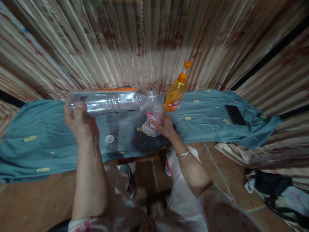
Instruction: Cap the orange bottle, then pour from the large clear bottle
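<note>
My left hand (pixel 82 122) is wrapped round the base end of a large clear plastic bottle (pixel 108 100). The bottle lies almost level in the air, its uncapped-looking neck pointing right. Just below that neck is a small clear bottle (pixel 158 111) with a pink label, gripped by my right hand (pixel 165 125). A crumpled white cloth or tissue (pixel 151 129) is under the small bottle. Whether the two mouths touch, I cannot tell. A small white cap (pixel 109 139) rests on the cloth-covered table between my arms.
A teal patterned cloth (pixel 202 125) covers the narrow table. To the right of my hands stands an orange pump bottle (pixel 175 93), partly filled. A black phone (pixel 235 115) lies farther right. Behind the table hangs a pleated curtain (pixel 154 42). An orange-edged object (pixel 120 89) is partly hidden behind the large bottle.
</note>
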The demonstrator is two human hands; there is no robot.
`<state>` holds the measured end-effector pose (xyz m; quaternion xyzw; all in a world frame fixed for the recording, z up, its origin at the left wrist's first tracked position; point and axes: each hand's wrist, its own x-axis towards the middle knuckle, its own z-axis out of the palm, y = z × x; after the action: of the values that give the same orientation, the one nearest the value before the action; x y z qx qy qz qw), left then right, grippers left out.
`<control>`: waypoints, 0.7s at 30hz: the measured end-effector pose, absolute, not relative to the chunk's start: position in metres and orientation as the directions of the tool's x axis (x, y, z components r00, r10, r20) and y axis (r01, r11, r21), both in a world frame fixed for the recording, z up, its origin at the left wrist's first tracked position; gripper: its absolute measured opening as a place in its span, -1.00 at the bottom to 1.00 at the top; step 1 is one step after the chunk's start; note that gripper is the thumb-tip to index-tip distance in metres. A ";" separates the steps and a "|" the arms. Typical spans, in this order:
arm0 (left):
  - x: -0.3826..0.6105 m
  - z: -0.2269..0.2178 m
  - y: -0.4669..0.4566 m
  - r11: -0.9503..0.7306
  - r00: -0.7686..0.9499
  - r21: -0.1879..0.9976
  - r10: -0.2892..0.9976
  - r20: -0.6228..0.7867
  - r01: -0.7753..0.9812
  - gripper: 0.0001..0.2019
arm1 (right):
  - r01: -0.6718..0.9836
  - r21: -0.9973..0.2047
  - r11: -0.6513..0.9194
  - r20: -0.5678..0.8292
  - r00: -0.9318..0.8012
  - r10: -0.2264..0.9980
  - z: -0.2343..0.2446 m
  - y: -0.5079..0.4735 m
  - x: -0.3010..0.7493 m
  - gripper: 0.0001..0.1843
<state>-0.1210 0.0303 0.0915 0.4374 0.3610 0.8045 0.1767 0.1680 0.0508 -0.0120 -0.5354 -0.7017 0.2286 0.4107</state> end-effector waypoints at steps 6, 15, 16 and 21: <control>-0.123 0.089 0.033 -0.668 -0.556 0.740 0.586 0.589 0.080 -0.53 | 0.556 -0.775 0.300 0.318 -0.067 0.946 -0.012 0.051 0.167 -0.21; -0.122 0.090 0.032 -0.665 -0.556 0.744 0.594 0.581 0.067 -0.53 | 0.568 -0.763 0.308 0.322 -0.079 0.943 -0.010 0.050 0.168 -0.27; -0.122 0.091 0.031 -0.666 -0.554 0.743 0.595 0.582 0.065 -0.54 | 0.565 -0.764 0.311 0.325 -0.079 0.942 -0.010 0.050 0.168 -0.27; -0.118 0.092 0.030 -0.655 -0.578 0.754 0.593 0.560 0.058 -0.54 | 0.566 -0.763 0.312 0.317 -0.094 0.944 -0.009 0.050 0.168 -0.26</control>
<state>-0.1181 0.0301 0.0924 0.4279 0.3807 0.8026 0.1667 0.1681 0.0497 -0.0088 -0.5378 -0.7017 0.2337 0.4047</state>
